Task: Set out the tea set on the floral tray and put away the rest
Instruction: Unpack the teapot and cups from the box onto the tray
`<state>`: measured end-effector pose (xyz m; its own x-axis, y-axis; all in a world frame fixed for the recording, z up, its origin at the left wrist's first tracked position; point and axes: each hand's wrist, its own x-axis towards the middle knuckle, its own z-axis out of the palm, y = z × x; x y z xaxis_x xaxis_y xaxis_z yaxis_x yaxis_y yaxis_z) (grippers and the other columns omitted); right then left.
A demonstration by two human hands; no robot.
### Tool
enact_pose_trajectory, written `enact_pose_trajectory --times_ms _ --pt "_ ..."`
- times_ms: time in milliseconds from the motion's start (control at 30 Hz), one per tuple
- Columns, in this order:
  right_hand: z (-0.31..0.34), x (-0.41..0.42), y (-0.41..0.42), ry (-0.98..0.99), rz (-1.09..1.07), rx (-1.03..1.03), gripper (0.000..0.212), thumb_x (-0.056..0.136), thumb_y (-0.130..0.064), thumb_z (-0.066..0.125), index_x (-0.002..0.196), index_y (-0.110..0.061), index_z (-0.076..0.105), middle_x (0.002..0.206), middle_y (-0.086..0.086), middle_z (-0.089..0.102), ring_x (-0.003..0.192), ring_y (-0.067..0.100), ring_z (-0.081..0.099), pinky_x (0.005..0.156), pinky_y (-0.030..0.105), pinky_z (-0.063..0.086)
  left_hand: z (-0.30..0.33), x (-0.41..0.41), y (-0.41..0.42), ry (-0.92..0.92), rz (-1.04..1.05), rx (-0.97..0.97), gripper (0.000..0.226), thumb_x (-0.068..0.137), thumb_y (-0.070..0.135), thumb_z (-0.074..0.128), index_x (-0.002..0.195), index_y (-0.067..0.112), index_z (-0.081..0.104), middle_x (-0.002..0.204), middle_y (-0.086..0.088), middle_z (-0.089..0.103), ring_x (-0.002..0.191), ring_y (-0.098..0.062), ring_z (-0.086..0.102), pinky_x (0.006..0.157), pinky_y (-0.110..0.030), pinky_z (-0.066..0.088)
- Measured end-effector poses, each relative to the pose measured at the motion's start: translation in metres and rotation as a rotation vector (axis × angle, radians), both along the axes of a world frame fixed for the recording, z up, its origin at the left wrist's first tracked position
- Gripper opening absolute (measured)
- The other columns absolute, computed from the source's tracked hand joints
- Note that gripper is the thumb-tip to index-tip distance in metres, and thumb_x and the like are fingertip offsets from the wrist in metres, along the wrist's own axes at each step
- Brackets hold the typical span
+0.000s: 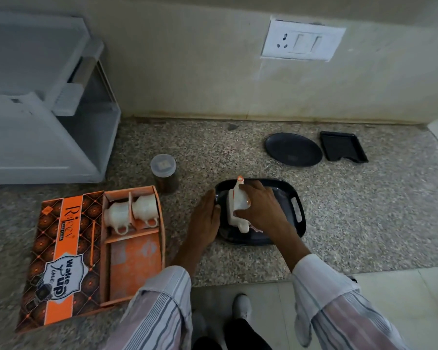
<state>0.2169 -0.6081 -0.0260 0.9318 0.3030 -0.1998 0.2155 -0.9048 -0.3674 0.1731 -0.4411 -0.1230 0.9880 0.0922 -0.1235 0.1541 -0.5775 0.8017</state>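
One dark tray (292, 192) w/ cut-out handles sits on the speckled granite counter (352, 223), just in front of the person. One white teapot (234, 208) w/ orange-rimmed spout is inside the tray, spout pointing toward the wall, handle end toward the person. A bit of floral print shows on the tray floor by the teapot's near end; the rest is covered.

Right hand (259, 204) is on top of the teapot, fingers curled over its body, gripping it. Left hand (205, 214) lies flat w/ straight fingers against the tray's left rim, holding nothing; it's just beside the teapot but not touching it.

One orange gift box (61, 261) lies open to the left, well apart from the tray. 2 white cups (132, 210) lie on their sides in the box's upper compartments, handles toward the person. The lower compartment shows only its orange liner.

One clear-lidded jar (163, 173) w/ brown contents stands between box and tray, nearer the box. One round dark plate (292, 149) and one small black square tray (343, 149) sit side by side nearer the wall, apart from the main tray. One grey plastic rack (48, 109) sits far left. One white socket-and-switch plate (302, 40) is on the wall. Both sleeves are striped.
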Motion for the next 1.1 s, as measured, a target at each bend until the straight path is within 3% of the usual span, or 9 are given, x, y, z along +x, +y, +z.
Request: enact_pose_trajectory --times_ms 133,267,467,700,1000,1100 --pt "0.002 0.005 -0.003 0.082 -0.032 0.075 0.085 0.072 -0.040 0.084 0.147 -0.023 0.048 0.144 0.006 0.042 0.122 0.033 0.053 0.098 0.039 0.047 -0.001 0.000 -0.002 -0.025 -0.002 0.005 0.067 0.097 0.043 0.023 0.156 0.010 0.025 0.163 -0.006 0.025 0.151 -0.019 0.023 0.119 -0.024 0.011" --pt "0.001 0.010 -0.010 0.161 0.005 0.121 0.085 0.077 -0.031 0.084 0.151 -0.024 0.044 0.150 0.005 0.043 0.134 0.026 0.046 0.096 0.027 0.034 -0.004 -0.001 -0.002 -0.032 -0.016 0.014 0.067 0.097 0.044 0.022 0.157 0.013 0.022 0.164 -0.004 0.022 0.152 -0.017 0.021 0.118 -0.022 0.009" --pt "0.002 0.011 -0.014 0.156 0.039 0.124 0.082 0.078 -0.027 0.084 0.150 -0.024 0.045 0.148 0.006 0.046 0.134 0.025 0.046 0.093 0.023 0.030 -0.007 -0.001 -0.003 -0.046 -0.015 0.033 0.066 0.098 0.043 0.021 0.157 0.013 0.020 0.165 -0.004 0.020 0.152 -0.017 0.020 0.119 -0.024 0.009" --pt "-0.001 0.011 -0.006 0.157 0.071 0.173 0.078 0.079 -0.029 0.081 0.148 -0.027 0.047 0.143 0.004 0.048 0.128 0.023 0.049 0.091 0.025 0.034 -0.009 0.000 -0.007 -0.033 0.023 0.003 0.064 0.100 0.044 0.024 0.157 0.015 0.023 0.164 -0.004 0.025 0.151 -0.018 0.024 0.124 -0.039 0.020" --pt "-0.005 0.008 -0.008 0.154 0.054 0.221 0.084 0.077 -0.031 0.085 0.150 -0.025 0.045 0.144 0.004 0.046 0.128 0.025 0.052 0.095 0.026 0.038 -0.008 -0.002 -0.007 -0.047 0.028 0.005 0.063 0.101 0.043 0.024 0.156 0.014 0.023 0.163 -0.004 0.025 0.151 -0.018 0.024 0.124 -0.036 0.018" --pt "0.002 0.007 -0.007 0.105 0.069 0.200 0.100 0.071 -0.048 0.083 0.155 -0.034 0.032 0.152 0.000 0.038 0.132 0.026 0.048 0.099 0.037 0.045 0.003 -0.005 -0.004 -0.064 0.079 -0.051 0.059 0.103 0.042 0.027 0.156 0.018 0.025 0.163 -0.001 0.026 0.151 -0.015 0.024 0.124 -0.031 0.017"
